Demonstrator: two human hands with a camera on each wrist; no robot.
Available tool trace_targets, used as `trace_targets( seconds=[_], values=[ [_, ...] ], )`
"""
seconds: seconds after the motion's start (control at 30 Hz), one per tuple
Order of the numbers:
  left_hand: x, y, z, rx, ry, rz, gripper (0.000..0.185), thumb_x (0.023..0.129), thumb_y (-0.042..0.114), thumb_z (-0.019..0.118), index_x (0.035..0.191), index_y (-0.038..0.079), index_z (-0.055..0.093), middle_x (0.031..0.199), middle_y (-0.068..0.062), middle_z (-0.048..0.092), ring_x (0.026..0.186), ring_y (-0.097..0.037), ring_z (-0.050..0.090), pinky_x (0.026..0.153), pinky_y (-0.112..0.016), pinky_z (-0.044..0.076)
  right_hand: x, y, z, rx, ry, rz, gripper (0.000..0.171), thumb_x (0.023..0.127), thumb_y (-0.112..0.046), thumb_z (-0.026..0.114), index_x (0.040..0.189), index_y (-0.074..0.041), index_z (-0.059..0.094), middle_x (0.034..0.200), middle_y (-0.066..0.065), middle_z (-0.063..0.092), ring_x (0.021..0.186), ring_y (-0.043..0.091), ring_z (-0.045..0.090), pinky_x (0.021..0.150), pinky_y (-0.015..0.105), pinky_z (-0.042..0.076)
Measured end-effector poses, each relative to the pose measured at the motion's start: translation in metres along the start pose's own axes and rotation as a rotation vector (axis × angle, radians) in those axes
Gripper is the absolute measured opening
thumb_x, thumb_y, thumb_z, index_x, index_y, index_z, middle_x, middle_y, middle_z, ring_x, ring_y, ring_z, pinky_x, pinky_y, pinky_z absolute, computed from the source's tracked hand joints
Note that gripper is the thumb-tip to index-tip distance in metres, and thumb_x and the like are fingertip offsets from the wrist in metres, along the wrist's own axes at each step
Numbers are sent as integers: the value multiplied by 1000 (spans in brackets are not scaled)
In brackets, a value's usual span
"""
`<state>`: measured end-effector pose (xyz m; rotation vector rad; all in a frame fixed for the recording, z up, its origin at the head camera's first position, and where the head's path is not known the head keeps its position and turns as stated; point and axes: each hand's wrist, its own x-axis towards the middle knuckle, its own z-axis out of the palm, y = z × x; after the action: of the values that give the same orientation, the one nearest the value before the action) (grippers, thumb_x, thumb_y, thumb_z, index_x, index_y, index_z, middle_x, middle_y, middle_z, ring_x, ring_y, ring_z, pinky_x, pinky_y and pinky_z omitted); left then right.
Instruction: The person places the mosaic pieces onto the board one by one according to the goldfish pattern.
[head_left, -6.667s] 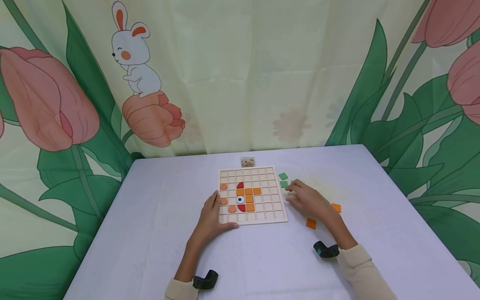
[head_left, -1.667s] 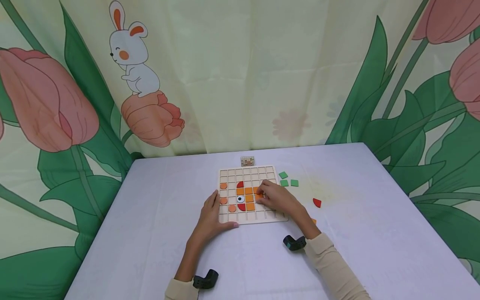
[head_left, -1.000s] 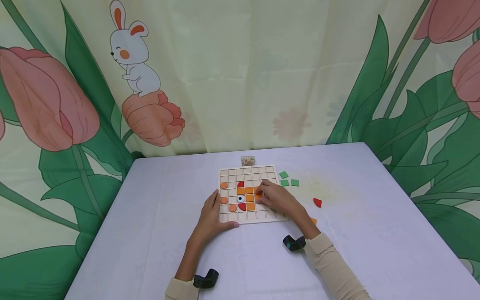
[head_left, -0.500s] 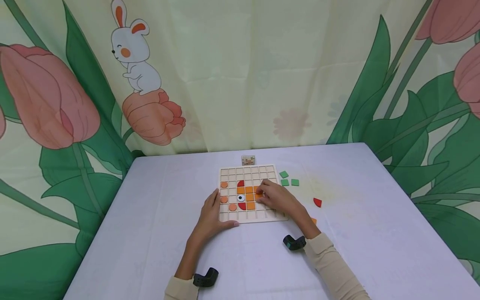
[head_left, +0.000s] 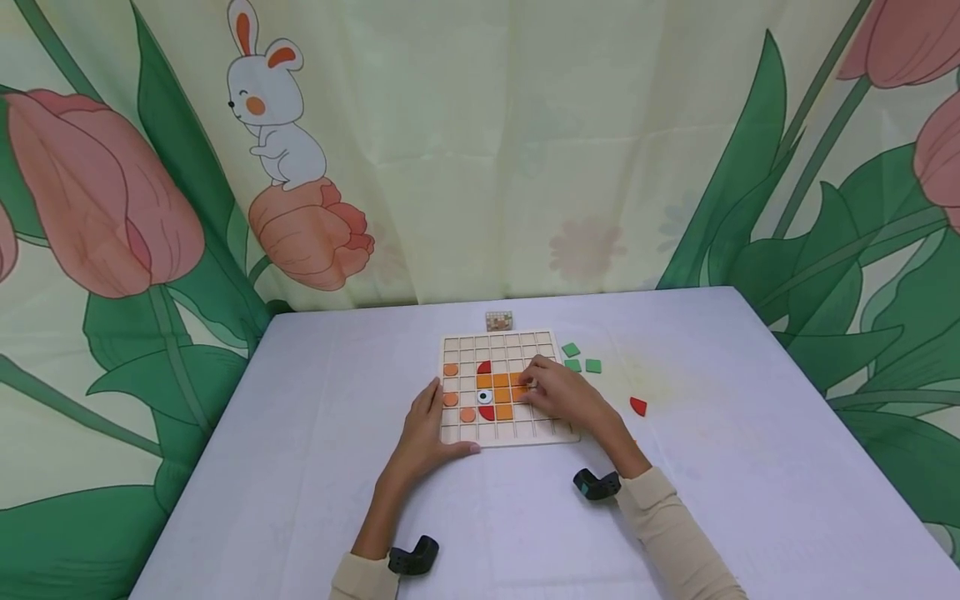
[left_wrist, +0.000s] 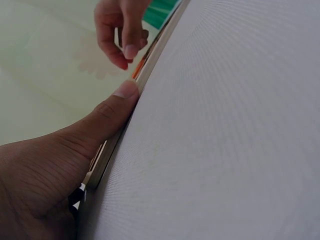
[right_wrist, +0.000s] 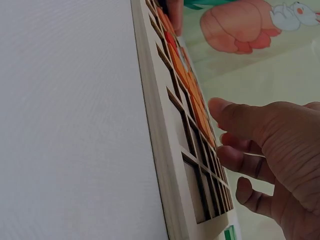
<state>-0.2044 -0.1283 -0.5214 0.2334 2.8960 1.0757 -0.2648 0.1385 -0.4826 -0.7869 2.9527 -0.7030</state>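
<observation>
A pale wooden grid board (head_left: 491, 431) lies on the table. My left hand (head_left: 422, 431) holds its near left corner, thumb along the front edge and fingers along the left side. Over the right half of the board is my right hand (head_left: 566, 396), its fingers bent and apart. Nothing shows between thumb and fingers in the right wrist view. Its fingertips are beside an orange square tile (head_left: 518, 396), among several orange squares in the cells. Two red quarter-round tiles, the upper one (head_left: 484, 367) and the lower one (head_left: 487, 413), flank a round eye tile (head_left: 484, 397).
Three orange discs, one of them the lowest disc (head_left: 468, 415), sit in cells at the board's left. Green tiles (head_left: 593, 366) lie to its right, with a loose red quarter-round tile (head_left: 638, 407) farther right. A small patterned block (head_left: 499, 321) stands behind the board on the white-covered table (head_left: 750, 467).
My right hand went from the green tiles to the board, and another orange square now sits there. Just now it shifted slightly up from that tile. My left hand stayed at the corner.
</observation>
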Motion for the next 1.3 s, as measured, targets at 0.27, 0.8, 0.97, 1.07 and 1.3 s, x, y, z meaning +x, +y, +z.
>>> trace_targets(
  seconds=[0.27, 0.8, 0.97, 1.07, 1.3],
  values=[
    [0, 5, -4, -10, 17, 16, 129, 64, 57, 88, 159, 5, 17, 166, -13, 17, 151, -35, 19, 118, -54, 30, -9, 5, -16, -1, -14, 50, 21, 93, -26, 70, 109, -12, 72, 104, -1, 65, 84, 12, 56, 76, 27, 53],
    [1, 5, -4, -8, 17, 18, 129, 65, 56, 88, 159, 3, 18, 166, -14, 18, 151, -36, 21, 117, -55, 32, -60, 42, -37, -19, 62, 35, 17, 91, -21, 73, 103, -10, 73, 92, -2, 64, 78, 10, 53, 70, 25, 51],
    [1, 4, -3, -14, 13, 20, 129, 65, 55, 88, 159, 4, 17, 166, -13, 17, 151, -35, 20, 119, -54, 30, -80, 51, -39, -27, 43, 55, 17, 88, -22, 76, 100, -11, 74, 88, -5, 62, 76, 7, 51, 67, 22, 50],
    [0, 3, -2, -11, 11, 14, 129, 65, 55, 88, 159, 4, 17, 166, -13, 17, 151, -35, 19, 119, -54, 30, -92, 54, -41, -32, 32, 67, 18, 86, -26, 78, 99, -13, 73, 87, -7, 61, 75, 7, 50, 66, 21, 49],
    [-1, 2, 1, -12, 5, 9, 130, 64, 56, 88, 159, 5, 17, 166, -13, 17, 151, -35, 19, 118, -54, 30, -114, 60, -42, -33, 17, 90, 23, 83, -32, 81, 96, -17, 70, 87, -9, 59, 77, 7, 48, 66, 22, 46]
  ],
)
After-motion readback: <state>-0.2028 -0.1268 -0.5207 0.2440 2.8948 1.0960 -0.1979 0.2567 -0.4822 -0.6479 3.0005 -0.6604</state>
